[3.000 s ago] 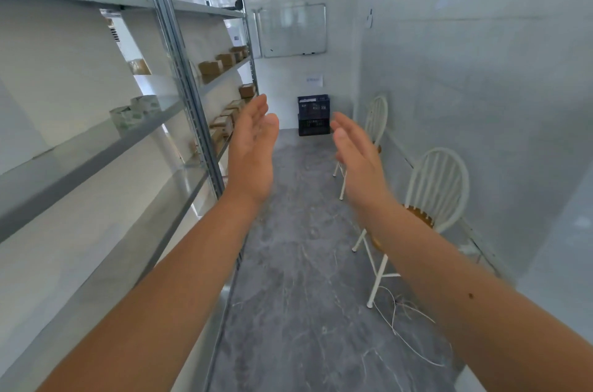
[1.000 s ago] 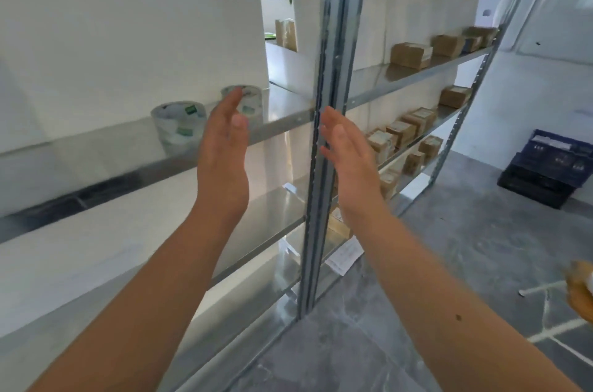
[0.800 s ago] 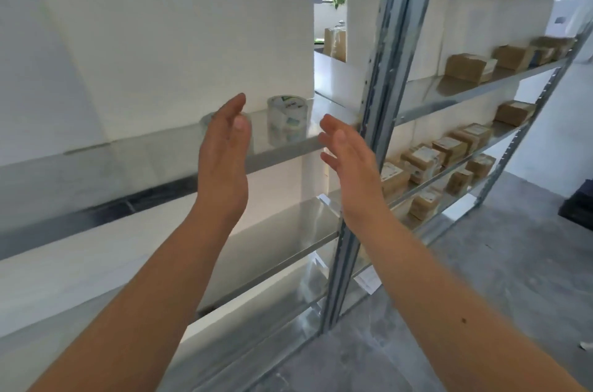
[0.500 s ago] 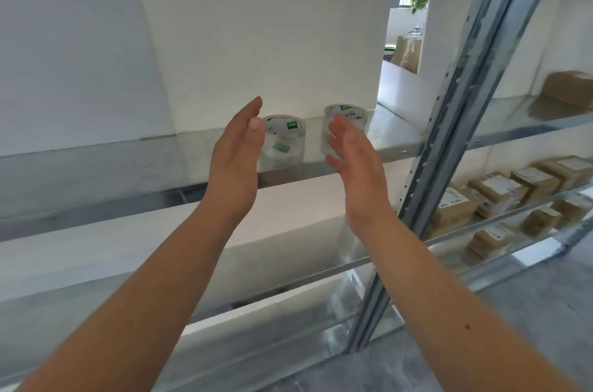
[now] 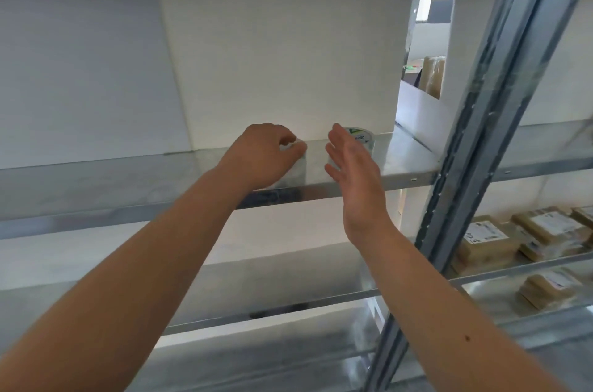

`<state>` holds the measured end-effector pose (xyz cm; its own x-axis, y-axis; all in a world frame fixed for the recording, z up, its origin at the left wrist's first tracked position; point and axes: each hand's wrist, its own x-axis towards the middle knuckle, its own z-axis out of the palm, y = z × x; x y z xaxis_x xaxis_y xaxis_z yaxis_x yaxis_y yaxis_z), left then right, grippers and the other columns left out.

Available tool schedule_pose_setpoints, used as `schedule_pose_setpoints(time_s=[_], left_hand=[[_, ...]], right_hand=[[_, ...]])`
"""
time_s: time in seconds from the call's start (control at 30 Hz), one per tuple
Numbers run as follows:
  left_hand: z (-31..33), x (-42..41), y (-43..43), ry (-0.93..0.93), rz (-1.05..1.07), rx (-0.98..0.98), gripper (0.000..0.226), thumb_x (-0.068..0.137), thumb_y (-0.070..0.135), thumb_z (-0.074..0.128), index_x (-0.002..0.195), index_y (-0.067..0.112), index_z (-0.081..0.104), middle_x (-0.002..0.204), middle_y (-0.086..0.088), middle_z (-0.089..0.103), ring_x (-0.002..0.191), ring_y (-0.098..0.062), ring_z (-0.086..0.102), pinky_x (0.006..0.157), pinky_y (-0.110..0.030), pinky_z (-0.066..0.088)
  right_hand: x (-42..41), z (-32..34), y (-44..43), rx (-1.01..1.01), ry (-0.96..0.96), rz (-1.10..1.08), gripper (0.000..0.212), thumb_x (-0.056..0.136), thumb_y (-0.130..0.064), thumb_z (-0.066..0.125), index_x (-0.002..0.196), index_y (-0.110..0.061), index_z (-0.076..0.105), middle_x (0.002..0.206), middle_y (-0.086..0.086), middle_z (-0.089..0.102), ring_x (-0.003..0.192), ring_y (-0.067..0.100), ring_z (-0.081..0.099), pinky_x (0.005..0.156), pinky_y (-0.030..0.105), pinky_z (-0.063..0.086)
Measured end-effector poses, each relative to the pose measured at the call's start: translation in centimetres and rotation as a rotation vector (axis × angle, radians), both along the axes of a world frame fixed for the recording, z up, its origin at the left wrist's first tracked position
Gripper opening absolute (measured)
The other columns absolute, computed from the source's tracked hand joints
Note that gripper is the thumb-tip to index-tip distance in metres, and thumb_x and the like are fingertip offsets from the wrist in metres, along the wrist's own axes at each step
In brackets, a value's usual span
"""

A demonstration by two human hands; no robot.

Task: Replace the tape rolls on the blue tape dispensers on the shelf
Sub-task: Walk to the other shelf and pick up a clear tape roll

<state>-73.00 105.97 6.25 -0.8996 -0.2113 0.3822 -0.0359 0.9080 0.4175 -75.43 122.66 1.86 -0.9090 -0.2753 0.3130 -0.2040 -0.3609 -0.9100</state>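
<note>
Two clear tape rolls stand on the upper metal shelf (image 5: pixel 401 164). My left hand (image 5: pixel 263 154) is curled over the left tape roll (image 5: pixel 296 167), fingers on its top, and covers most of it. My right hand (image 5: pixel 353 164) is raised flat with fingers apart, just in front of the right tape roll (image 5: pixel 362 138), which shows a green and white label. I cannot tell whether the right hand touches that roll. No blue tape dispenser is in view.
A grey steel upright (image 5: pixel 481 151) runs diagonally at the right. Past it, lower shelves hold several brown wrapped parcels (image 5: pixel 487 241). A white back panel (image 5: pixel 282 48) closes the shelf bay behind the rolls. A lower shelf (image 5: pixel 256 289) runs below my arms.
I have turned from the aisle to face the shelf. Both hands have reached forward to the two rolls, and the left hand has curled down onto the left roll.
</note>
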Motion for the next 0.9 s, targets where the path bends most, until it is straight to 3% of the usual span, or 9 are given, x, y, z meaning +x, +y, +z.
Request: schedule_pose_setpoints(time_s=[0.1, 0.2, 0.43, 0.57, 0.77, 0.9], left_hand=[[0.1, -2.3, 0.6, -0.087, 0.084, -0.123, 0.038, 0.094, 0.048, 0.050, 0.076, 0.019, 0.067, 0.076, 0.002, 0.069, 0.073, -0.019, 0.065, 0.057, -0.029, 0.043], [-0.7, -4.0, 0.8, -0.174, 0.165, -0.225, 0.042, 0.094, 0.043, 0.053, 0.062, 0.016, 0.053, 0.062, -0.001, 0.057, 0.056, -0.019, 0.055, 0.051, -0.028, 0.036], [-1.2, -6.1, 1.1, -0.309, 0.131, -0.299, 0.039, 0.103, 0.030, 0.044, 0.065, 0.020, 0.044, 0.070, 0.001, 0.052, 0.065, -0.019, 0.052, 0.063, -0.032, 0.040], [-1.8, -5.9, 1.1, -0.274, 0.147, -0.344, 0.038, 0.103, 0.027, 0.041, 0.065, 0.021, 0.043, 0.072, 0.000, 0.054, 0.069, -0.020, 0.054, 0.062, -0.032, 0.041], [-1.7, -5.5, 0.5, -0.181, 0.131, -0.244, 0.045, 0.103, 0.030, 0.043, 0.059, 0.019, 0.041, 0.063, 0.001, 0.047, 0.058, -0.018, 0.045, 0.051, -0.031, 0.029], [-0.7, -4.9, 0.6, -0.015, 0.121, 0.115, 0.048, 0.103, 0.031, 0.049, 0.061, 0.009, 0.044, 0.060, -0.002, 0.044, 0.053, -0.016, 0.038, 0.052, -0.031, 0.026]], right_hand=[[-0.4, 0.1, 1.1, 0.000, 0.001, 0.009, 0.024, 0.108, -0.039, 0.047, 0.119, -0.048, 0.065, 0.147, -0.014, 0.058, 0.133, 0.005, 0.056, 0.111, 0.031, 0.046], [-0.8, -0.1, 1.7, 0.001, -0.015, 0.011, 0.022, 0.107, -0.038, 0.049, 0.115, -0.047, 0.068, 0.145, -0.013, 0.060, 0.131, 0.005, 0.057, 0.110, 0.032, 0.047], [-1.1, 0.1, 1.4, -0.008, 0.003, 0.048, 0.023, 0.104, -0.040, 0.048, 0.112, -0.047, 0.069, 0.146, -0.008, 0.059, 0.131, 0.007, 0.058, 0.109, 0.034, 0.049], [-1.6, -0.2, 1.4, -0.001, -0.039, 0.056, 0.022, 0.106, -0.039, 0.049, 0.115, -0.043, 0.068, 0.146, -0.006, 0.059, 0.131, 0.009, 0.058, 0.108, 0.035, 0.049], [-2.7, -0.4, 1.5, 0.041, -0.078, 0.111, 0.022, 0.108, -0.035, 0.047, 0.120, -0.035, 0.065, 0.138, -0.003, 0.064, 0.129, 0.014, 0.060, 0.109, 0.035, 0.048], [-3.4, -0.2, 1.2, 0.039, -0.127, 0.107, 0.022, 0.107, -0.036, 0.049, 0.113, -0.030, 0.070, 0.128, -0.005, 0.070, 0.124, 0.014, 0.064, 0.110, 0.040, 0.049]])
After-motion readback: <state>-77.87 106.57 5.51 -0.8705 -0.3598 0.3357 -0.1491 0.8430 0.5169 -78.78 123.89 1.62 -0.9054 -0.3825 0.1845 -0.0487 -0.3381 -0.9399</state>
